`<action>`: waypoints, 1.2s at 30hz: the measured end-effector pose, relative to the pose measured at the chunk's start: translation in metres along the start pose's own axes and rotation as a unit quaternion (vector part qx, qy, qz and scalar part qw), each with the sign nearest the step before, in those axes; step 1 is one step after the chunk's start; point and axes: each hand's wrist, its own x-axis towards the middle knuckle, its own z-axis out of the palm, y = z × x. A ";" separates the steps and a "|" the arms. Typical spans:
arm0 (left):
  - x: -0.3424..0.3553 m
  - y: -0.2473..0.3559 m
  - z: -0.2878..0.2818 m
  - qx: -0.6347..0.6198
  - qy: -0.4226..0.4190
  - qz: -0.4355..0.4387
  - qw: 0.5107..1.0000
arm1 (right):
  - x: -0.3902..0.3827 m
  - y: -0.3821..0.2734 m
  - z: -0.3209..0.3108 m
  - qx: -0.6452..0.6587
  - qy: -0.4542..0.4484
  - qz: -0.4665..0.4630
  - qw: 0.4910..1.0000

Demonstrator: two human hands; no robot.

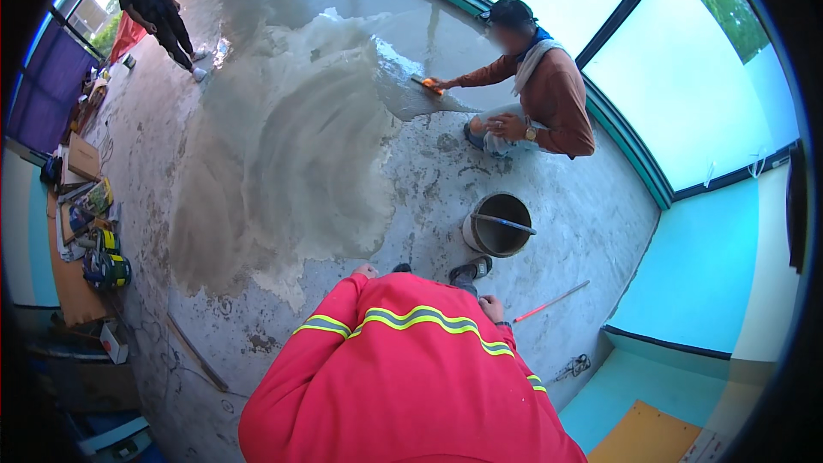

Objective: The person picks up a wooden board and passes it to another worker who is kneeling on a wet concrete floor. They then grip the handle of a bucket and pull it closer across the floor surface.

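My left hand shows just past the end of its red sleeve, by my left knee; its fingers are mostly hidden. On the other side, my right hand rests low by my leg, too small to read its fingers. Beside it a thin red-and-grey stick slants across the floor; whether my hand touches its near end I cannot tell. A bucket of grey mix stands ahead of my right shoe, a bar lying across its rim. Wet grey screed spreads ahead and to the left.
A co-worker in a brown top squats at the right, pressing an orange-handled trowel onto the wet surface. Another person stands far left. Boards, bags and tools line the left wall. A wood strip lies on the floor.
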 end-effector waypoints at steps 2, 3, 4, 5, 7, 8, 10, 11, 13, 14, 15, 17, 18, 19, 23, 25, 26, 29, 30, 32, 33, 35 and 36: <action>0.000 -0.001 -0.001 0.007 0.003 0.000 1.000 | 0.000 -0.001 0.000 0.001 -0.005 0.005 1.000; -0.002 0.000 -0.002 0.009 0.003 0.004 1.000 | 0.001 0.001 0.001 -0.002 -0.001 0.005 1.000; -0.002 0.002 -0.002 0.011 0.004 0.008 1.000 | 0.002 0.003 0.002 -0.005 0.004 0.005 1.000; -0.003 0.004 -0.003 0.011 0.003 0.009 1.000 | 0.003 0.005 0.001 -0.005 0.005 0.006 1.000; -0.004 0.003 -0.004 0.006 0.003 -0.004 1.000 | 0.003 0.003 0.002 0.002 0.002 0.007 1.000; -0.004 0.003 -0.004 0.006 0.003 -0.004 1.000 | 0.003 0.002 0.002 0.002 0.002 0.006 1.000; -0.006 0.005 -0.006 0.020 0.002 -0.001 1.000 | 0.003 0.002 0.002 0.006 -0.003 0.012 1.000; -0.006 0.007 -0.006 0.021 0.002 -0.001 1.000 | 0.004 0.002 0.003 0.007 -0.002 0.012 1.000; -0.007 0.007 -0.007 0.034 0.009 0.016 0.999 | 0.004 0.006 0.004 0.002 0.004 0.004 1.000; -0.007 0.007 -0.007 0.034 0.008 0.017 0.999 | 0.005 0.007 0.004 0.003 0.004 0.004 1.000; -0.006 0.007 -0.007 0.031 0.006 0.008 0.999 | 0.005 0.007 0.005 0.011 0.005 0.010 1.000; -0.005 0.005 -0.006 0.027 0.003 0.001 1.000 | 0.005 0.009 0.005 0.019 0.006 0.015 1.000; -0.003 0.002 -0.006 0.025 0.005 -0.001 1.000 | 0.004 0.007 0.005 0.021 0.003 0.008 1.000; -0.003 0.000 -0.006 0.023 0.007 -0.002 1.000 | 0.004 0.006 0.004 0.022 -0.001 0.001 1.000; -0.005 0.000 -0.007 0.015 0.001 0.014 1.000 | 0.005 0.009 0.006 0.029 0.001 0.003 1.000; -0.010 0.005 -0.009 0.011 0.003 0.015 1.000 | 0.007 0.012 0.008 0.043 0.000 0.016 0.999; -0.012 0.007 -0.009 0.011 0.003 0.015 1.000 | 0.007 0.013 0.009 0.043 0.000 0.016 0.999; -0.014 0.008 -0.011 0.002 0.002 0.009 1.000 | 0.010 0.017 0.011 0.050 0.000 0.016 0.999; -0.013 0.007 -0.010 0.007 0.006 0.007 1.000 | 0.010 0.018 0.011 0.050 0.001 0.012 0.999; -0.011 0.002 -0.010 0.014 0.010 0.004 1.000 | 0.011 0.021 0.013 0.050 0.002 0.009 0.999; -0.010 0.003 -0.011 0.020 0.004 0.010 1.000 | 0.012 0.023 0.014 0.055 0.008 0.003 0.998; -0.007 0.004 -0.011 0.027 -0.003 0.018 0.999 | 0.013 0.029 0.014 0.060 0.015 -0.003 0.998; -0.006 0.004 -0.011 0.023 -0.006 0.019 1.000 | 0.014 0.028 0.014 0.053 0.013 -0.006 0.998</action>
